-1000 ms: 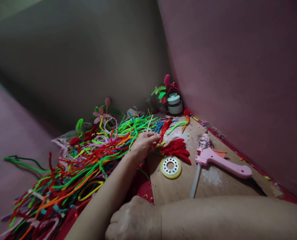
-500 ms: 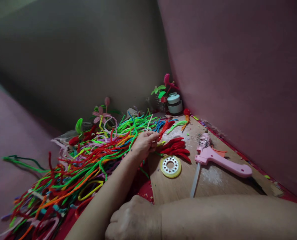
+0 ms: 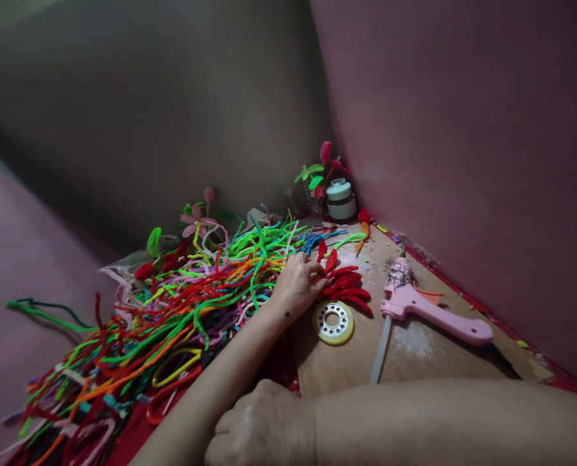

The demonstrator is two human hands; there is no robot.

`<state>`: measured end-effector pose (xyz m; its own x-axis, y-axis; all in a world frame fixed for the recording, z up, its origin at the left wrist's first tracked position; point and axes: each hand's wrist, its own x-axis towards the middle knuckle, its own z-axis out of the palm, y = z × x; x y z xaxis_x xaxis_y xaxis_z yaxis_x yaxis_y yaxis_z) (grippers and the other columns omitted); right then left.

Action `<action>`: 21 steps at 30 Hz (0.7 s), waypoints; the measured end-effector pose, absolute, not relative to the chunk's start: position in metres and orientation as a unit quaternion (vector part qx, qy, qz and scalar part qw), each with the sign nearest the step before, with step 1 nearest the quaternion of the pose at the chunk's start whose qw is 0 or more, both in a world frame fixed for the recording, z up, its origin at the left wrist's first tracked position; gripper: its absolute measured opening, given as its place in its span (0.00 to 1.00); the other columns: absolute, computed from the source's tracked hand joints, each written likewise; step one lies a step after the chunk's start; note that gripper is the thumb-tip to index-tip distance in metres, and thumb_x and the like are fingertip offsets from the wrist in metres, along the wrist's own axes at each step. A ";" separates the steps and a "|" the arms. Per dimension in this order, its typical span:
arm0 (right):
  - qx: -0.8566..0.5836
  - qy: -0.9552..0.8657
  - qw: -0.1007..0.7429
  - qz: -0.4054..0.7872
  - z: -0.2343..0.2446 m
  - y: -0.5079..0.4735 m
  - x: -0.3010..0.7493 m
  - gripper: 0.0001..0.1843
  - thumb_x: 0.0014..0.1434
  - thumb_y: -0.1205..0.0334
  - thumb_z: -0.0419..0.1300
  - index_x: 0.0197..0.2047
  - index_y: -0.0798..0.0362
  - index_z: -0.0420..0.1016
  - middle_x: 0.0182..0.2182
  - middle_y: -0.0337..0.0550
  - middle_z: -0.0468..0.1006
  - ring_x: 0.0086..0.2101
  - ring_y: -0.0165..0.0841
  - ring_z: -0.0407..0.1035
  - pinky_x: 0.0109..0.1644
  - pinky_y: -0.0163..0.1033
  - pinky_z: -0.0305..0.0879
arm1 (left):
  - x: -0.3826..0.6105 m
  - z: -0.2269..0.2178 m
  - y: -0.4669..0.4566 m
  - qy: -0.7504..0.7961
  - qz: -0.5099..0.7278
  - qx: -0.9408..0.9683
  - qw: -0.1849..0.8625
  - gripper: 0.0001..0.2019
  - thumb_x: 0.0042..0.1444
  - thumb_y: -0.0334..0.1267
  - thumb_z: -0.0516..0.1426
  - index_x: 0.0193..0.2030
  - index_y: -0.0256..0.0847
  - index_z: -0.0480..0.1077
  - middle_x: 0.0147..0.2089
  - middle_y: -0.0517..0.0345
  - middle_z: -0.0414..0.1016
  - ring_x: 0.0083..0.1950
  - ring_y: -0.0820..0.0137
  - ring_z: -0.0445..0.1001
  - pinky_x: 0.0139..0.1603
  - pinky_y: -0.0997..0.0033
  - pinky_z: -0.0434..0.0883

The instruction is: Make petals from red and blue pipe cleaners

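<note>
My left hand (image 3: 301, 279) reaches over the edge of the wooden board, its fingers bent and drawn together at a pile of red fuzzy pipe-cleaner petals (image 3: 347, 285). Two more red petals (image 3: 331, 260) lie just beyond the fingertips. Whatever the fingers grip is hidden behind the hand. Low in front, my right hand (image 3: 262, 424) is curled into a fist with its back towards me; its palm cannot be seen. Just below the petals lies a yellow-rimmed spool (image 3: 334, 322) with a holed silver centre. Left of my left hand spreads a heap of many-coloured pipe cleaners (image 3: 172, 323).
A pink glue gun (image 3: 434, 317) with a glue stick lies on the wooden board (image 3: 337, 369). Yellow-handled scissors (image 3: 176, 367) rest among the stems. A white jar (image 3: 341, 199) and pipe-cleaner flowers (image 3: 195, 222) stand at the back, near the pink wall (image 3: 463, 162).
My left hand has moved right, from the edge of the stem heap to the red petals. The red piece at its fingertips now shows as two petals beyond them. My right fist has stayed put.
</note>
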<state>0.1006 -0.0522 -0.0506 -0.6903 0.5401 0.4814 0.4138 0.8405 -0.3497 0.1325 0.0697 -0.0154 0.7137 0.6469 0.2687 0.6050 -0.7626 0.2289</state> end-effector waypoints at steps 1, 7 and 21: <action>-0.261 -0.914 0.292 0.109 -0.050 -0.052 0.101 0.13 0.56 0.56 0.49 0.25 0.51 0.69 0.24 0.37 0.78 0.24 0.32 0.72 0.15 0.32 0.51 | 0.133 -0.017 0.070 0.342 0.160 0.924 0.055 0.07 0.50 0.41 0.59 0.30 0.40 0.76 0.33 0.55 0.64 0.38 0.67 0.65 0.39 0.68 0.63; -0.257 -0.915 0.288 0.114 -0.044 -0.053 0.104 0.12 0.54 0.58 0.51 0.25 0.51 0.70 0.24 0.37 0.78 0.25 0.34 0.73 0.15 0.33 0.54 | 0.134 -0.022 0.074 0.371 0.175 0.910 0.054 0.07 0.50 0.31 0.55 0.25 0.37 0.73 0.32 0.55 0.66 0.37 0.69 0.66 0.40 0.69 0.65; -0.259 -0.925 0.246 0.132 -0.036 -0.053 0.104 0.13 0.55 0.57 0.50 0.25 0.51 0.70 0.25 0.38 0.78 0.25 0.34 0.73 0.13 0.33 0.52 | 0.136 0.005 0.059 0.338 0.083 0.921 0.175 0.12 0.47 0.46 0.59 0.32 0.41 0.78 0.30 0.57 0.72 0.34 0.69 0.68 0.33 0.73 0.62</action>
<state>0.1042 -0.0531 -0.0364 -0.7448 0.5434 0.3872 0.4134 0.8313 -0.3715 0.1360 0.0587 0.0049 0.7577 0.6517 0.0342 0.5939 -0.7103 0.3779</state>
